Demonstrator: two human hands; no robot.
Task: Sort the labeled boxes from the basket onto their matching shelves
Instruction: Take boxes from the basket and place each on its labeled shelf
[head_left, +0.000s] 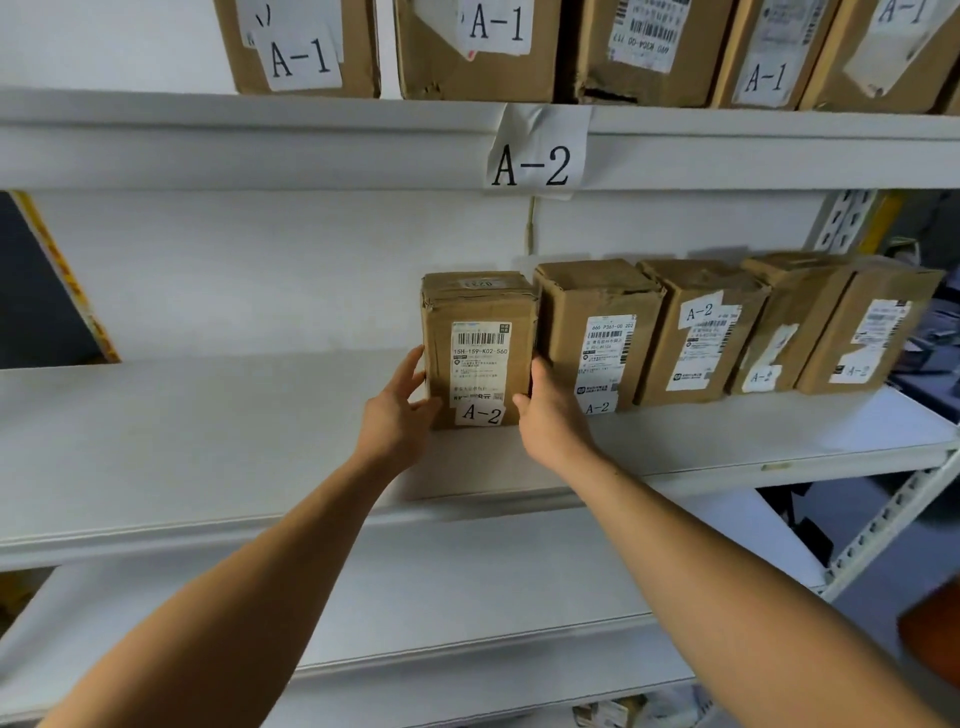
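a-2 box being set on its shelf

an upright brown cardboard box (479, 349) with an a-2 label stands on the white a-2 shelf (208, 415), just left of four other a-2 boxes (727, 332). the left hand (397, 415) and right hand (550, 415) clasp its sides, fingers curled round the lower edges. creased, taped a-1 boxes (467, 47) sit above. the basket is out of view, so what remains is unclear.

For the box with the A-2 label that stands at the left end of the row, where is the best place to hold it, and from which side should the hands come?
Hold the leftmost A-2 box by its two narrow side faces, coming from the front. It stands upright, its left side is free, and only a slim gap separates it from the neighbouring box. The left hand and right hand already hold it low this way.
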